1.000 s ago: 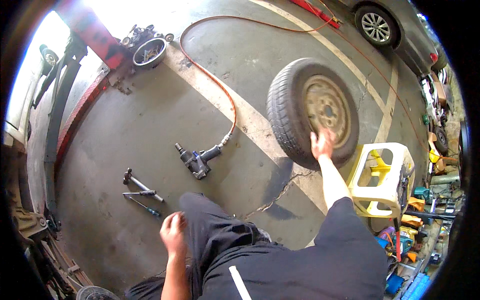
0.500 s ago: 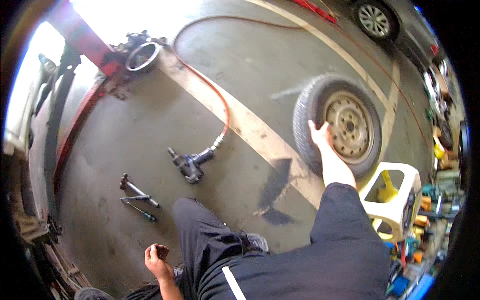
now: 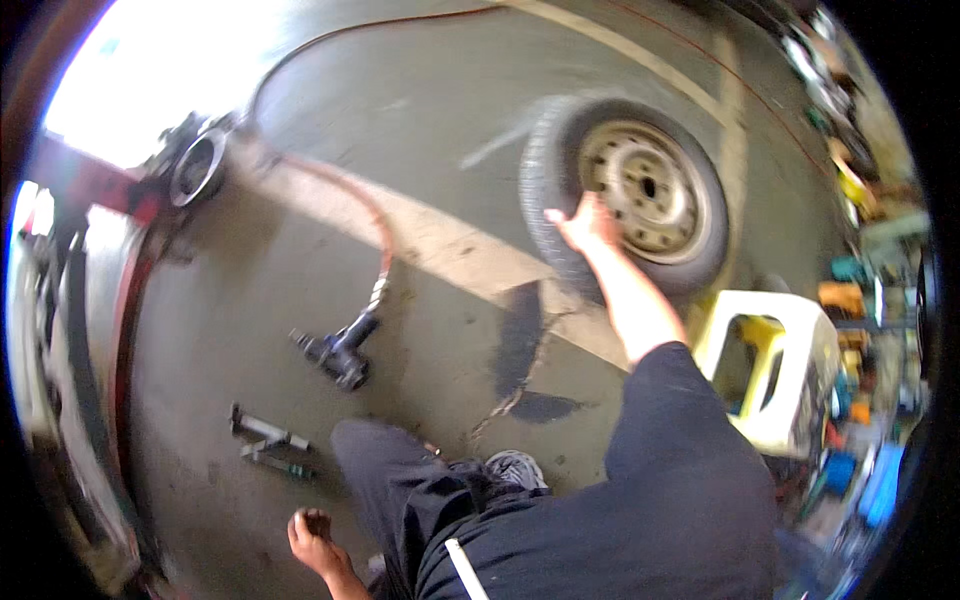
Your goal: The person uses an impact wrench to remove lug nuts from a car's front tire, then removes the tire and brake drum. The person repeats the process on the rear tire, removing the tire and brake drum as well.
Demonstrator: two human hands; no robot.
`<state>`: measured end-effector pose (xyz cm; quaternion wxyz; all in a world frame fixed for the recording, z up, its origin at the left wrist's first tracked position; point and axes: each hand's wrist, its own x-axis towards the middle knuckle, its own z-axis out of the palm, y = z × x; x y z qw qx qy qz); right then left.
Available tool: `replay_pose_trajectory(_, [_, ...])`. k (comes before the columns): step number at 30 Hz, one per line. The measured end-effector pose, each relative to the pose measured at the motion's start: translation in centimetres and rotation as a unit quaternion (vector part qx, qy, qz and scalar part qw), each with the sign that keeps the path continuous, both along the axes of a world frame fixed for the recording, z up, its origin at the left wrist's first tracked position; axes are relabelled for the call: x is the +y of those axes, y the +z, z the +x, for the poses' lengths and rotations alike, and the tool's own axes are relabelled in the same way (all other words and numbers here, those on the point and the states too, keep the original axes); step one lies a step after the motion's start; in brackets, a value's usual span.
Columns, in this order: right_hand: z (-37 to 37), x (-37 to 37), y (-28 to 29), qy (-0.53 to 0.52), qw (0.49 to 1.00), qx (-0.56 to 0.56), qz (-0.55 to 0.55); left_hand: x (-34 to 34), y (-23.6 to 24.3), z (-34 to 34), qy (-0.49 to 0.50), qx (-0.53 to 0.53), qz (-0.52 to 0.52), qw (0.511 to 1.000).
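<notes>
Right hand [image 3: 592, 230] on wheel [image 3: 632, 192], thumb spread apart from fingers. Wheel on floor [image 3: 440, 345], toward its right edge. Left hand [image 3: 314, 545] curled, low; whether it holds anything, cannot tell. Stool [image 3: 795, 345] near wheel. Air wrench [image 3: 343, 355] lies left, hose [image 3: 386, 240] attached.

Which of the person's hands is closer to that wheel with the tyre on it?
The right. The right hand is at the wheel, overlapping its tyre and rim; the left hand is well away, lower left, beside the dark trousers.
</notes>
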<state>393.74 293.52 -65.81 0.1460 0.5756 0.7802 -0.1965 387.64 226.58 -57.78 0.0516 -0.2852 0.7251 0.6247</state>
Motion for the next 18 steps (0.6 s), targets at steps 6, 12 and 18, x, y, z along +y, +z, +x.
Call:
replay_pose_trajectory(6, [6.0,3.3,-5.9,0.045,0.973,0.046,0.220,-1.0,1.2,-0.4,0.002,0.056,-0.004,0.998])
replay_pose_trajectory(12, [3.0,-1.4,-11.1,0.201,0.884,0.048,0.419,-12.0,1.3,4.9,0.056,0.079,-0.085,0.992])
replay_pose_trajectory(18, [-11.3,-30.1,-11.8,0.433,0.832,0.342,-0.052,-14.6,5.0,5.5,0.080,0.091,-0.186,0.975])
